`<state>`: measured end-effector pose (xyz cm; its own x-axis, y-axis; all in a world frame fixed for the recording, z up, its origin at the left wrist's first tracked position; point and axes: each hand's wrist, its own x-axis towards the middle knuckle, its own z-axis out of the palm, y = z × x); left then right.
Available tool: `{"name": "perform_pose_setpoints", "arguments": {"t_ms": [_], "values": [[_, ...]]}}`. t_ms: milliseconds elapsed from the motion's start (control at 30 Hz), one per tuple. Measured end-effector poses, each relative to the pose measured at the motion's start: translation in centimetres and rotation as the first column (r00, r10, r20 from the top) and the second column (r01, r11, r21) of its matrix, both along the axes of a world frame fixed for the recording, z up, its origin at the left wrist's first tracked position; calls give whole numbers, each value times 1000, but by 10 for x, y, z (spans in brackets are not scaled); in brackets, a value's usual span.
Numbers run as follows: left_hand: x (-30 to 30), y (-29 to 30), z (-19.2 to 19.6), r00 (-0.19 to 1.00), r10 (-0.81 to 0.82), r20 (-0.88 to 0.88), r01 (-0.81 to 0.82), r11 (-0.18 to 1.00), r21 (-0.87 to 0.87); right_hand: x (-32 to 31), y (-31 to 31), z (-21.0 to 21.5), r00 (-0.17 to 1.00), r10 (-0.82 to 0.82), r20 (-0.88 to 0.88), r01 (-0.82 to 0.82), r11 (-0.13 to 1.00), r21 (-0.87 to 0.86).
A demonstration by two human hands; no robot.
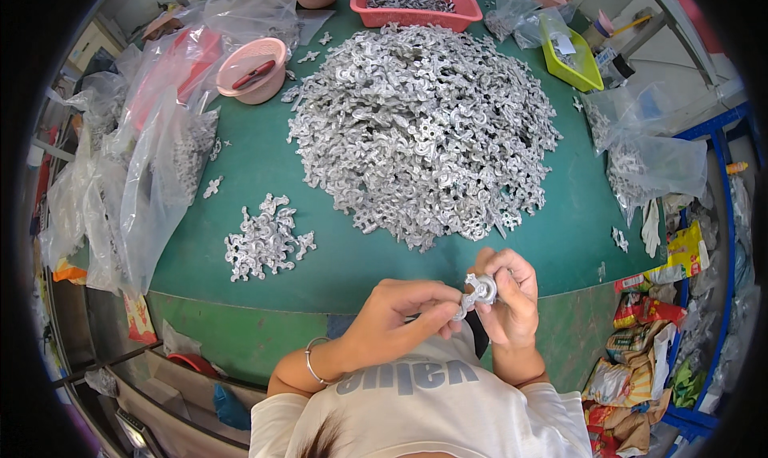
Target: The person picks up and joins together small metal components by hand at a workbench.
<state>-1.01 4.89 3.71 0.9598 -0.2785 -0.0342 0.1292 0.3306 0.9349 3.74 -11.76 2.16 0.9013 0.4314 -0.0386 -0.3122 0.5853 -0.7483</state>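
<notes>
In front of my chest, near the front edge of the green table, I hold a small silver metal casting (478, 290) with rounded lobes and a ring-shaped part. My left hand (392, 318) pinches its lower left end between thumb and fingers. The fingers of my right hand (514, 298) are closed around its right side and partly cover it. Beyond my hands rises a large heap of similar silver castings (424, 130). A smaller pile of castings (264, 238) lies to the left of the heap.
A pink basket (276, 84) holds a red-handled tool (254, 75). At the back stands a pink-red tray (374, 16) of small metal parts; a yellow-green basket (588, 80) is at right. Plastic bags (144, 194) line the left edge. A white glove (650, 228) lies at the right edge.
</notes>
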Motion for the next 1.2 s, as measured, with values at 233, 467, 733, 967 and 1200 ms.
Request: {"name": "perform_pose_setpoints", "arguments": {"t_ms": [233,467,733,967,1200], "values": [[1,1,2,994,-43,-97,29,990,-136,1,1,2,988,85,-130,-75,994,76],[-1,-3,-1,995,-44,-86,24,975,-221,0,3,3,982,110,-151,-96,991,97],[2,-3,4,994,-41,-102,18,976,-218,-1,5,3,967,130,-220,-101,985,137],[2,-4,4,992,-38,-119,7,967,-254,-1,7,2,966,139,-220,-106,982,159],[2,-5,2,994,-44,-103,15,965,-263,-1,6,0,967,135,-214,-103,983,153]]}}
